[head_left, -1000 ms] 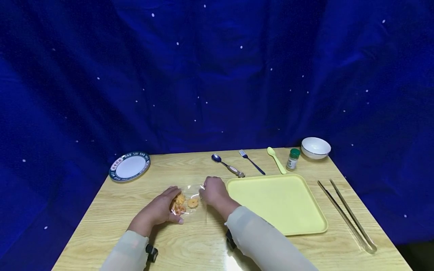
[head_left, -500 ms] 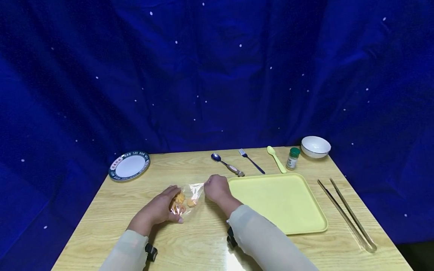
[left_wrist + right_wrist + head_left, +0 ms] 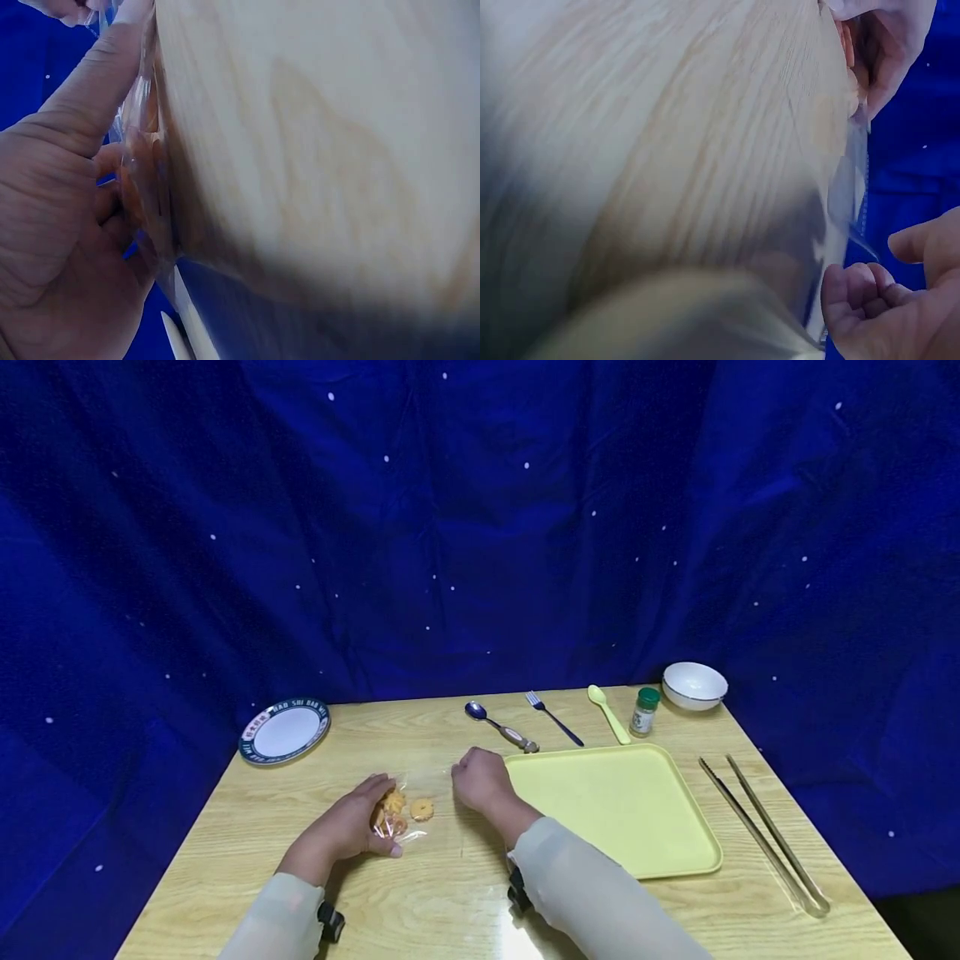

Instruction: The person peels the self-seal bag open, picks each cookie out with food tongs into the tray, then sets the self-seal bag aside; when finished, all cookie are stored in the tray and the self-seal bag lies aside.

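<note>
One clear bag [image 3: 412,802] lies at three o'clock from your left hand [image 3: 352,820], which grips it around the biscuits [image 3: 394,802], while your right hand [image 3: 483,783] curls by its three-o'clock edge, pinching or not I cannot tell.

Surface [image 3: 420,910]: light tan with wood grain. Backdrop [image 3: 450,543]: deep blue, scattered white specks. Bag [image 3: 412,837]: transparent, with white glare. Biscuits [image 3: 422,810] inside: golden yellow; some pieces orange. Tray [image 3: 615,810]: uniform pale yellow. Plate [image 3: 285,732]: white centre, dark rim with white lettering. Bowl [image 3: 694,687]: white, thin dark edge line. Jar [image 3: 642,713]: green cap, white label. Small spoon [image 3: 609,716]: pale yellow. Long spoon [image 3: 501,727]: dark blue head, brown handle. Fork [image 3: 557,720]: silver tines, dark blue handle. Sleeves [image 3: 600,893]: pale grey.
</note>
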{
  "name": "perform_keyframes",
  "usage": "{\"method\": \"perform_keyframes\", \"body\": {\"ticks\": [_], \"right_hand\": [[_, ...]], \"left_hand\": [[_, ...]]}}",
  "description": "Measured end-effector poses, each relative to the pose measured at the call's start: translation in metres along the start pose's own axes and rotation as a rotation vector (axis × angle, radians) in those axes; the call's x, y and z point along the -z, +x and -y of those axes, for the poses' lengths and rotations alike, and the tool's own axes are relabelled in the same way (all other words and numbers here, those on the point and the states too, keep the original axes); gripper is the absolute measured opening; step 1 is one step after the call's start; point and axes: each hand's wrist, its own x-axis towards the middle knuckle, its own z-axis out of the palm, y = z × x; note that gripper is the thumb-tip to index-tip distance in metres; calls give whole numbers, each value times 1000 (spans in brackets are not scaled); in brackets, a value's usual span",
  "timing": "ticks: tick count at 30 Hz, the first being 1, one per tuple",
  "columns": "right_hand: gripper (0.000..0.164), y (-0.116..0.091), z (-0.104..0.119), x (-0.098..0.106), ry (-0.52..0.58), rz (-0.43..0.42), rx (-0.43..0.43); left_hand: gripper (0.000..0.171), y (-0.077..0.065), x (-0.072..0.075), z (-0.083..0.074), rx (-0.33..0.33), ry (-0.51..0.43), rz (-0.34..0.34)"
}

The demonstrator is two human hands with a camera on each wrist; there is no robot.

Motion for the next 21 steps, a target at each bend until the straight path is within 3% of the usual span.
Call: {"method": "perform_keyframes", "body": {"ticks": [3, 7, 12, 21], "right_hand": [[17, -5, 1, 8, -27, -10, 50], [32, -15, 0, 20, -84, 44, 169], [42, -29, -5, 26, -234, 135, 311], [35, -39, -12, 23, -390, 172, 401]], "left_hand": [[117, -1, -1, 0, -8, -4, 1], [117, 0, -2, 1, -11, 8, -5], [117, 0, -2, 2, -10, 16, -4], [117, 1, -1, 2, -16, 18, -5]]}}
